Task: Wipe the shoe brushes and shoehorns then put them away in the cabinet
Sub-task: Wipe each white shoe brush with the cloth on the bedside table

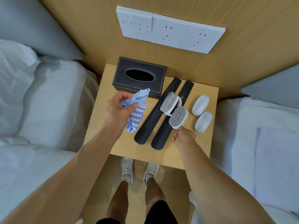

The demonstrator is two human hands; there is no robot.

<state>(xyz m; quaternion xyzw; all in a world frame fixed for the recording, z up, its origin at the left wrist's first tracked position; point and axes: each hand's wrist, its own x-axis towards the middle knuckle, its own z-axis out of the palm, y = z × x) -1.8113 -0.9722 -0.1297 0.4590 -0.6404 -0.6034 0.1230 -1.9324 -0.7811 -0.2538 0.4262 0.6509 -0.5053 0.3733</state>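
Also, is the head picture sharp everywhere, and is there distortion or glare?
Head view: wide-angle bending at the edges, the white wall socket panel looks skewed; centre sharp, the grey brush bristles resolve; soft even light, no glare on the two black plastic shoehorns.

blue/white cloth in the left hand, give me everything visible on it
The cloth is a soft fabric rag patterned in blue and white zigzag stripes. It is bunched and twisted, not spread flat. The left hand holds it in a curled grip around its upper middle, above the wooden nightstand. One end pokes up toward the black tissue box; the longer end hangs down beside the left of the two black shoehorns. Whether it touches either cannot be told.
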